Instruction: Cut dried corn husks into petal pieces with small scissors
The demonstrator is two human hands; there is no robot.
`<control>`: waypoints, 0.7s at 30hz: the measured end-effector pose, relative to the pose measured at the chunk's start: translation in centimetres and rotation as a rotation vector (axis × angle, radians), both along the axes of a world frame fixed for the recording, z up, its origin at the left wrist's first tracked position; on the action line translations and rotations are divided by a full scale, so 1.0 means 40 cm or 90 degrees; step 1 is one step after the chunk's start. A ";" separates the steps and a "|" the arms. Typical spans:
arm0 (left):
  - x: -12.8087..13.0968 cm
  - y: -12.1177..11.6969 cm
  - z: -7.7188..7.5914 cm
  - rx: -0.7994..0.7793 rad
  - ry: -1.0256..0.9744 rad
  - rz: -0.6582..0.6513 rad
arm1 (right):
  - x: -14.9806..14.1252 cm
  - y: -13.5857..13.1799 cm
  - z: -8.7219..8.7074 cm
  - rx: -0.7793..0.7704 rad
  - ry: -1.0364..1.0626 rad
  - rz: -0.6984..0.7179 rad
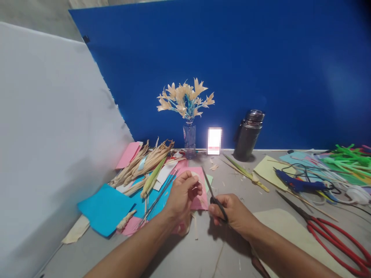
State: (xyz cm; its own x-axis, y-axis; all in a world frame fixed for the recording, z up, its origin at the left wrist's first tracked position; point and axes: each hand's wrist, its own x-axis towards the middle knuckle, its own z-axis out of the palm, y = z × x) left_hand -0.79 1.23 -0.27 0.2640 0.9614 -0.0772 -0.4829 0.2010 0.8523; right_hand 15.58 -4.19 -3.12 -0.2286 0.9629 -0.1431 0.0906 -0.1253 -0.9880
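My right hand [230, 214] is closed around the black handles of a small pair of scissors [210, 186], whose blades point up and away from me. To their left, my left hand [184, 190] pinches a small pale piece [197, 177] between thumb and fingers; it looks like dried husk, but most of it is hidden. The blades stand beside that piece, and I cannot tell whether they touch it. Beneath my left hand lie pink paper sheets [203, 199]. A narrow pale strip [196, 227] rests on the table just below.
Pale flowers [185, 96] stand in a clear bottle [189, 141] near the blue board [261, 58], left of a dark flask [249, 135]. Dried husks [139, 166] and blue paper [106, 208] lie left. A blue glue gun [298, 180] and red-handled scissors [333, 235] lie right.
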 end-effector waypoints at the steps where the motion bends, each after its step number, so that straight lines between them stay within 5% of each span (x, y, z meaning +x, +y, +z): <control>1: 0.000 -0.001 -0.002 -0.008 0.000 -0.009 | -0.001 0.002 0.003 0.009 0.022 -0.040; 9: 0.028 -0.052 -0.024 -0.036 0.043 -0.125 | 0.018 0.011 0.038 0.111 0.070 -0.239; 17: 0.010 -0.043 -0.025 -0.011 0.144 -0.214 | 0.046 -0.005 0.061 0.023 0.085 -0.118; 21: 0.010 -0.041 -0.028 0.009 0.225 -0.257 | 0.054 0.004 0.065 0.031 0.071 -0.149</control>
State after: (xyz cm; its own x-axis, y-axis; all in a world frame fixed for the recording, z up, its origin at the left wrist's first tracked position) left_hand -0.40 -0.40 -1.38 0.5729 0.7905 -0.2165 -0.0530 0.2993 0.9527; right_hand 17.74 -4.04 -0.50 -0.0104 0.9966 -0.0822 -0.0453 -0.0826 -0.9956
